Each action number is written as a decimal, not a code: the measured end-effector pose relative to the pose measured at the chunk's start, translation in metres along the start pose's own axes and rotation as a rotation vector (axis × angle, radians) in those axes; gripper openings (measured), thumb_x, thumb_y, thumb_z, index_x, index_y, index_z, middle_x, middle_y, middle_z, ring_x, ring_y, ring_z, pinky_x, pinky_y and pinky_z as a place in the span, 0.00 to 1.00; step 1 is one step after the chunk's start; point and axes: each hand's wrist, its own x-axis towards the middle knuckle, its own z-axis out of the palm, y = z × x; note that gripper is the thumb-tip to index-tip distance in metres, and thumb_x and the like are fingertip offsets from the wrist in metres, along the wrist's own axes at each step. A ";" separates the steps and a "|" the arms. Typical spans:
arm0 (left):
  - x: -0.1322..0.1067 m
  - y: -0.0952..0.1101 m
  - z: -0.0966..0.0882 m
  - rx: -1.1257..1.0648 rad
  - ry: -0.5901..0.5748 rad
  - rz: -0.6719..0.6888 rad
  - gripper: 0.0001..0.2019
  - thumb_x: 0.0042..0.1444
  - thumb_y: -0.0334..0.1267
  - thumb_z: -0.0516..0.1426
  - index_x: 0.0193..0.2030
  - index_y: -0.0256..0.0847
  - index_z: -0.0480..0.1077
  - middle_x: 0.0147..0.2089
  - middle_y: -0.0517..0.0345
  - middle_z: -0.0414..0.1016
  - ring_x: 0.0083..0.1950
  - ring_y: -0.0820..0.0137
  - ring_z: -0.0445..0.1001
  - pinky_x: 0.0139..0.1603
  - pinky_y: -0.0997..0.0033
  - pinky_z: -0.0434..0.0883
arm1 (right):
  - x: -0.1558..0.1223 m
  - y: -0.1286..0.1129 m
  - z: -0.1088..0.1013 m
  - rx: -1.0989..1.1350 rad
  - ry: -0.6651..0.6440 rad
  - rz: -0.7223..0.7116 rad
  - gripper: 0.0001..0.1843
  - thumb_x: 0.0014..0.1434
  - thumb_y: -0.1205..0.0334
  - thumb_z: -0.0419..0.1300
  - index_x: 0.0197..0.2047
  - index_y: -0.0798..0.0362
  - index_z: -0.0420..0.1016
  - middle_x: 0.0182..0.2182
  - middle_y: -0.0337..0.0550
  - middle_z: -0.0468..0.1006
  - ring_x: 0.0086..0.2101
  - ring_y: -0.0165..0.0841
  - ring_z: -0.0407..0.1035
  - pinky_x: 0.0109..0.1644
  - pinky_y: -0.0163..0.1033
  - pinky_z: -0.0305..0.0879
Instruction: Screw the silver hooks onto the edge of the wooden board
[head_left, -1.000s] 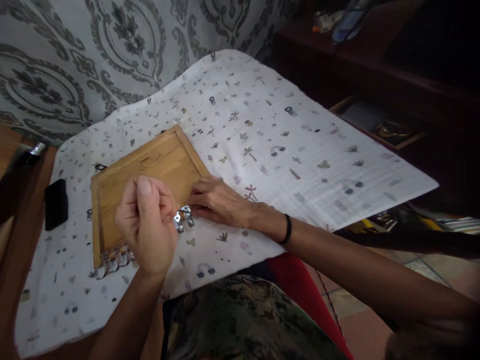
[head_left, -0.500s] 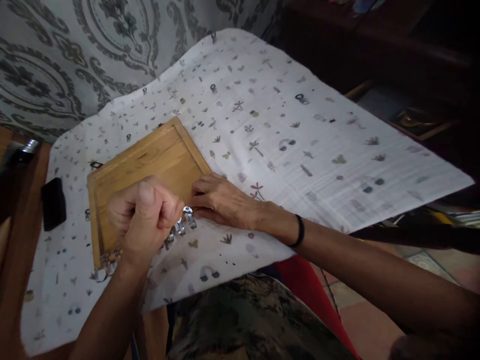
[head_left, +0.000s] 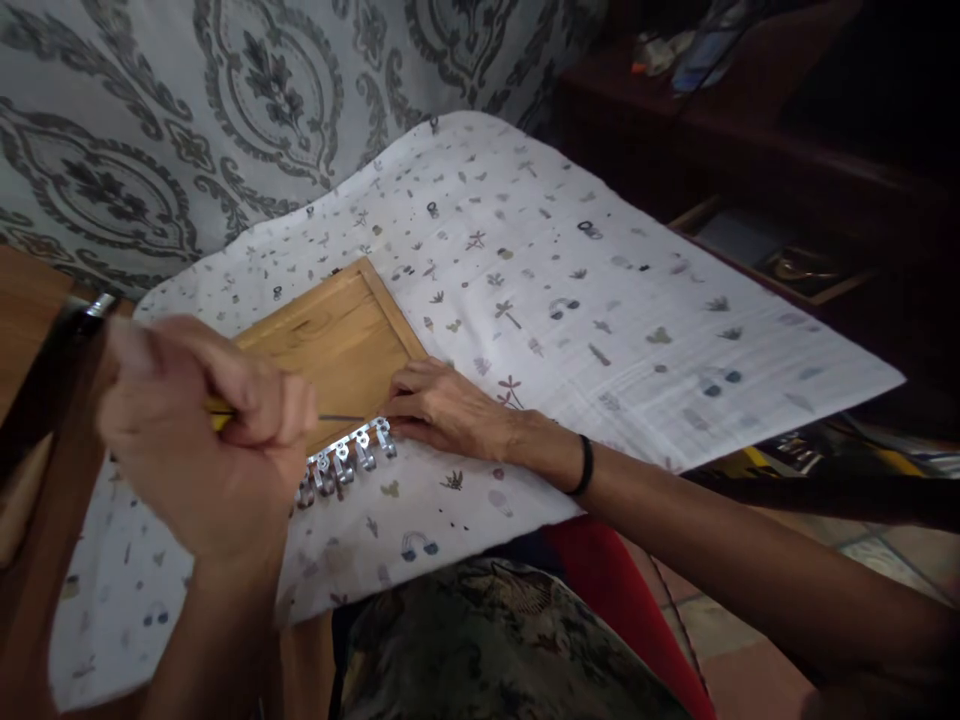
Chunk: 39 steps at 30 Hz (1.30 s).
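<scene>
A wooden board (head_left: 337, 340) lies on a white patterned cloth (head_left: 570, 310), with a row of metal hooks (head_left: 341, 465) along its near edge. My left hand (head_left: 202, 440) is raised over the board, fist closed round a thin tool with a yellow handle; its metal shaft (head_left: 341, 417) points right toward the hooks. My right hand (head_left: 442, 405) rests fingers-down on the board's near right corner, touching the last hook. A black band is on my right wrist.
A dark object (head_left: 52, 370) with a metal tip lies at the left on bare wood. A patterned curtain (head_left: 225, 110) hangs behind. Dark wooden furniture (head_left: 750, 130) with an open drawer stands at right. My lap is below the table edge.
My left hand moved up and left from the hooks and now grips a thin tool. The hooks it covered now show. My right hand stayed on the board's corner.
</scene>
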 end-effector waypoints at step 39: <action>0.022 -0.028 -0.033 0.484 -0.613 -0.040 0.30 0.65 0.50 0.62 0.17 0.39 0.57 0.15 0.70 0.41 0.13 0.84 0.38 0.14 0.76 0.40 | 0.001 -0.002 -0.001 -0.016 0.004 0.010 0.10 0.70 0.61 0.63 0.48 0.56 0.84 0.42 0.49 0.78 0.43 0.39 0.67 0.50 0.44 0.59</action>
